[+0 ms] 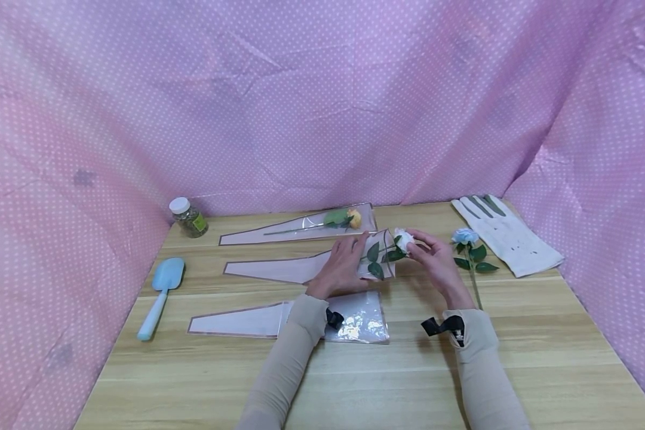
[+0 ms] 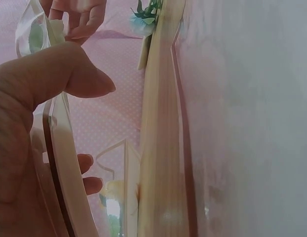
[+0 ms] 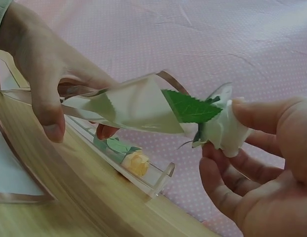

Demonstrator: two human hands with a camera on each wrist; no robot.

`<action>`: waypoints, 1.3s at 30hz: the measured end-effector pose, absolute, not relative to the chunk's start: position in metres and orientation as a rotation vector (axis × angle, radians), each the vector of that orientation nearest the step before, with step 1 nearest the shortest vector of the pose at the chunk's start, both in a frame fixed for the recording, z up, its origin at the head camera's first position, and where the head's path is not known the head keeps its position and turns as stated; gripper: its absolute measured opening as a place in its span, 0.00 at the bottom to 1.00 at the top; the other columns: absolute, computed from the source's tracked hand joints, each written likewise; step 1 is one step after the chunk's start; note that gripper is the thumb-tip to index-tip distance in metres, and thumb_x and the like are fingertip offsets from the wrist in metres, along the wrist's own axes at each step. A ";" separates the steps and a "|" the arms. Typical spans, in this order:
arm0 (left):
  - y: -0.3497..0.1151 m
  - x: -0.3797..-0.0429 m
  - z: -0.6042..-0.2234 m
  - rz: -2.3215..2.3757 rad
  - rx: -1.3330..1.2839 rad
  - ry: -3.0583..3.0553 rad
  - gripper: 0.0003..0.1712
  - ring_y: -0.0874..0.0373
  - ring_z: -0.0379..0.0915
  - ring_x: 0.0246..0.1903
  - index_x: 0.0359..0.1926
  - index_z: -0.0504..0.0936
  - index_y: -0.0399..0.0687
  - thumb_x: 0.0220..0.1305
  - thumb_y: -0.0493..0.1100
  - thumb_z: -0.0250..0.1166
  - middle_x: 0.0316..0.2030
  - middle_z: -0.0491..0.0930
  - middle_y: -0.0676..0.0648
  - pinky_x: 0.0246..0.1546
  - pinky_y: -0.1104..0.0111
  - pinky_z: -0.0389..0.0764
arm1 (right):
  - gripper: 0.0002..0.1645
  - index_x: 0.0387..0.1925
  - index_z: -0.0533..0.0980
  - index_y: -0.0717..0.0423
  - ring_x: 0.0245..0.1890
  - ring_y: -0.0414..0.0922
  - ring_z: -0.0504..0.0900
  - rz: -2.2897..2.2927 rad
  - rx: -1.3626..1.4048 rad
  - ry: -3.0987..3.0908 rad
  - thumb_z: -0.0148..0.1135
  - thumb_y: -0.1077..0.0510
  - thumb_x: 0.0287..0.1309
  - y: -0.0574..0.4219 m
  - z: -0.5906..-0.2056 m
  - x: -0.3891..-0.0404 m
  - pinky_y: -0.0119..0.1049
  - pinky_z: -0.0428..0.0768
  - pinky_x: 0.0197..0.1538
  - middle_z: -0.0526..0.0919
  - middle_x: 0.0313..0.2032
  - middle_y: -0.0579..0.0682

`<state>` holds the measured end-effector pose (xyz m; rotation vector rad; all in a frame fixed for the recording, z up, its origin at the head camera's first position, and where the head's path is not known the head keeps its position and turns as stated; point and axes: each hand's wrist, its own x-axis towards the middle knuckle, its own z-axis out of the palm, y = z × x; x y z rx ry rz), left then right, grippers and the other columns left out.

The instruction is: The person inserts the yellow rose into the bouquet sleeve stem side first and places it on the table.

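Pink dotted cloth (image 1: 322, 119) surrounds a wood-grain table (image 1: 462, 370). White rose (image 1: 404, 240) sits at the wide mouth of the middle wrapper (image 1: 269, 270): bloom outside, one large leaf across the edge, stem apparently inside.

Handling: treat the rose as light. Its petals look soft and easily crushed; the stem is probably the stiffer part. Leaves may snag on the film. The wrapper looks thin, flexible and slippery. Recommended hold points: the base of the bloom or the stem, and the wrapper just below its mouth.

Right hand (image 1: 435, 260) pinches the bloom, thumb on top and fingertips beneath, with the remaining fingers curled; its forearm reaches in from the near side. Left hand (image 1: 344, 263) grips the wrapper between thumb and fingers, holding the wide end raised. Contact of the left fingers is partly hidden, so firmness of grip cannot be confirmed.

Yellow rose (image 1: 354, 219) lies in the far wrapper (image 1: 247, 237); blue rose (image 1: 464, 236) lies right of the right hand.
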<state>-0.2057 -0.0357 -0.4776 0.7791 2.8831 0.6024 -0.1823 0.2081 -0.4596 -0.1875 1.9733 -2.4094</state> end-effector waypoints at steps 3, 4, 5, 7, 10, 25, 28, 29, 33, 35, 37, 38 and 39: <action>-0.036 -0.206 -0.477 0.586 0.792 2.889 0.71 0.51 0.58 0.69 0.81 0.36 0.56 0.46 0.53 0.76 0.66 0.63 0.45 0.80 0.53 0.45 | 0.16 0.54 0.80 0.51 0.44 0.30 0.82 -2.398 -0.209 1.987 0.63 0.62 0.65 0.208 -0.461 -0.182 0.23 0.82 0.46 0.82 0.48 0.34; -0.036 -0.206 -0.477 0.586 0.796 2.890 0.71 0.51 0.58 0.69 0.81 0.37 0.55 0.46 0.53 0.76 0.66 0.63 0.45 0.79 0.53 0.45 | 0.15 0.51 0.80 0.47 0.43 0.30 0.83 -2.398 -0.209 1.993 0.64 0.61 0.64 0.207 -0.461 -0.182 0.23 0.82 0.46 0.82 0.47 0.34; -0.036 -0.206 -0.477 0.583 0.801 2.891 0.71 0.51 0.58 0.69 0.81 0.38 0.55 0.46 0.54 0.76 0.66 0.63 0.45 0.79 0.53 0.46 | 0.13 0.48 0.81 0.44 0.42 0.30 0.83 -2.396 -0.205 2.000 0.65 0.60 0.64 0.207 -0.461 -0.182 0.22 0.82 0.45 0.82 0.45 0.35; -0.036 -0.206 -0.478 0.580 0.804 2.890 0.71 0.50 0.58 0.70 0.81 0.38 0.54 0.46 0.54 0.76 0.67 0.63 0.45 0.79 0.53 0.46 | 0.10 0.44 0.82 0.43 0.40 0.31 0.83 -2.410 -0.182 2.000 0.67 0.59 0.63 0.206 -0.462 -0.183 0.23 0.82 0.43 0.83 0.43 0.37; -0.036 -0.206 -0.478 0.577 0.807 2.890 0.71 0.50 0.58 0.70 0.81 0.38 0.54 0.46 0.54 0.76 0.68 0.63 0.44 0.79 0.52 0.46 | 0.06 0.40 0.82 0.44 0.35 0.31 0.82 -2.377 -0.100 2.040 0.68 0.56 0.62 0.205 -0.461 -0.183 0.23 0.82 0.40 0.81 0.40 0.38; -0.036 -0.207 -0.479 0.584 0.802 2.896 0.70 0.51 0.61 0.66 0.80 0.40 0.53 0.45 0.53 0.77 0.64 0.65 0.45 0.79 0.51 0.47 | 0.12 0.42 0.80 0.47 0.41 0.32 0.83 -2.320 -0.085 2.046 0.62 0.67 0.64 0.207 -0.460 -0.185 0.25 0.83 0.46 0.82 0.41 0.37; -0.036 -0.207 -0.478 0.584 0.806 2.898 0.70 0.52 0.61 0.65 0.80 0.41 0.52 0.44 0.54 0.77 0.63 0.65 0.46 0.79 0.52 0.47 | 0.07 0.41 0.80 0.49 0.38 0.32 0.82 -2.289 -0.034 2.079 0.64 0.63 0.64 0.206 -0.459 -0.184 0.26 0.84 0.44 0.82 0.39 0.37; -0.036 -0.207 -0.478 0.586 0.807 2.897 0.70 0.52 0.61 0.64 0.80 0.41 0.52 0.44 0.54 0.77 0.63 0.65 0.46 0.79 0.52 0.46 | 0.06 0.41 0.80 0.50 0.37 0.32 0.82 -2.283 -0.017 2.085 0.65 0.61 0.63 0.205 -0.458 -0.184 0.27 0.84 0.43 0.82 0.39 0.37; -0.035 -0.206 -0.477 0.579 0.809 2.897 0.71 0.53 0.61 0.63 0.80 0.41 0.52 0.44 0.53 0.78 0.61 0.66 0.46 0.79 0.53 0.47 | 0.06 0.41 0.80 0.49 0.36 0.33 0.82 -2.265 0.006 2.105 0.66 0.59 0.63 0.205 -0.459 -0.184 0.28 0.84 0.43 0.82 0.38 0.37; -0.036 -0.206 -0.476 0.573 0.806 2.895 0.71 0.52 0.61 0.63 0.80 0.40 0.52 0.43 0.53 0.78 0.61 0.65 0.46 0.79 0.54 0.47 | 0.07 0.41 0.80 0.50 0.37 0.32 0.82 -2.274 -0.021 2.101 0.65 0.63 0.63 0.205 -0.460 -0.184 0.28 0.84 0.43 0.83 0.38 0.36; -0.036 -0.206 -0.475 0.568 0.804 2.893 0.72 0.52 0.60 0.66 0.80 0.39 0.53 0.43 0.52 0.77 0.64 0.65 0.46 0.79 0.53 0.47 | 0.10 0.42 0.80 0.50 0.39 0.31 0.83 -2.276 -0.069 2.104 0.64 0.66 0.62 0.206 -0.461 -0.184 0.27 0.84 0.45 0.84 0.39 0.35; -0.036 -0.206 -0.475 0.566 0.802 2.890 0.72 0.51 0.60 0.67 0.81 0.39 0.54 0.43 0.52 0.77 0.65 0.64 0.45 0.79 0.53 0.46 | 0.11 0.43 0.81 0.50 0.40 0.31 0.83 -2.281 -0.095 2.101 0.64 0.68 0.61 0.206 -0.461 -0.184 0.26 0.83 0.45 0.84 0.40 0.35; -0.036 -0.206 -0.475 0.565 0.803 2.890 0.72 0.50 0.59 0.68 0.81 0.39 0.54 0.43 0.52 0.77 0.66 0.63 0.45 0.79 0.52 0.46 | 0.13 0.43 0.81 0.51 0.40 0.31 0.83 -2.291 -0.119 2.094 0.64 0.69 0.60 0.207 -0.461 -0.184 0.25 0.83 0.45 0.84 0.40 0.35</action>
